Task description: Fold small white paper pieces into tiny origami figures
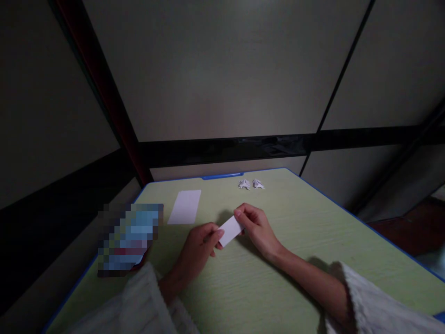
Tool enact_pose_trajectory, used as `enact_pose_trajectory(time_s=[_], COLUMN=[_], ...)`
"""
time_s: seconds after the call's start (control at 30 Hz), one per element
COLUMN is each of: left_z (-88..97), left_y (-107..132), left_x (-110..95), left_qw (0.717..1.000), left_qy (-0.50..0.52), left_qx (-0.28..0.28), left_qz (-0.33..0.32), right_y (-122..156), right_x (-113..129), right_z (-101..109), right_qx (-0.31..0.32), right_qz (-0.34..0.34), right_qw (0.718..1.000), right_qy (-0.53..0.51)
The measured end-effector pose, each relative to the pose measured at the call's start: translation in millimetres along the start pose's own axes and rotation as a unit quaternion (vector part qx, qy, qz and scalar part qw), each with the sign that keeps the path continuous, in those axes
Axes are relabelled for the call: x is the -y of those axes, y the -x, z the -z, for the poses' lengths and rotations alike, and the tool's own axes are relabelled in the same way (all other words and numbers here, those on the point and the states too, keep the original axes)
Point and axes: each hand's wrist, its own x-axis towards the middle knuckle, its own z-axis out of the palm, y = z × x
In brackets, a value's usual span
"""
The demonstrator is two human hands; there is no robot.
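Both hands are pinched closed on one small white piece of paper (231, 231), just below the middle of the frame. The left hand (203, 239) grips its left end, thumb on the near face and fingers curled behind; the right hand (255, 227) pinches the upper right end the same way. So the paper lies directly between the two sets of fingertips, its long axis slanting from lower left up to upper right, and neither hand is nearer, since each touches an end. It looks folded, though I can't count the layers from here.

Below the hands is a pale green table (295, 232) with a blue edge. A white sheet (185, 207) lies flat on it, left of centre, apart from the left hand. Beyond the right hand, near the far edge, two small folded paper figures (244, 184) sit side by side. At lower left rests a device with a pixelated screen (132, 236). Behind the table rises a dim panelled wall (225, 69), crossed by a glossy black band (208, 154).
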Motion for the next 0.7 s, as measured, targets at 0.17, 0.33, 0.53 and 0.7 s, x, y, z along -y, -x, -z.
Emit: enact_pose_trajectory(time_s=[0.17, 0.33, 0.53, 0.7], left_z=[3.7, 2.6, 6.9, 16.1], left_y=[-2, 1, 1, -3], left_x=[2, 0, 0, -1], left_qw=[0.998, 0.999, 0.993, 0.971], left_qy=[-0.007, -0.018, -0.013, -0.019], left_qx=[-0.069, -0.031, -0.115, -0.236], left_qz=[-0.009, -0.021, 0.000, 0.016], right_y=[3, 9, 5, -2], right_x=[0, 2, 5, 5], right_z=[0, -3, -4, 3], right_qx=[0.099, 0.164, 0.131, 0.044], right_qz=[-0.014, 0.005, -0.061, -0.078], right_qw=[0.993, 0.981, 0.989, 0.996], right_qy=[0.060, 0.098, 0.039, -0.011])
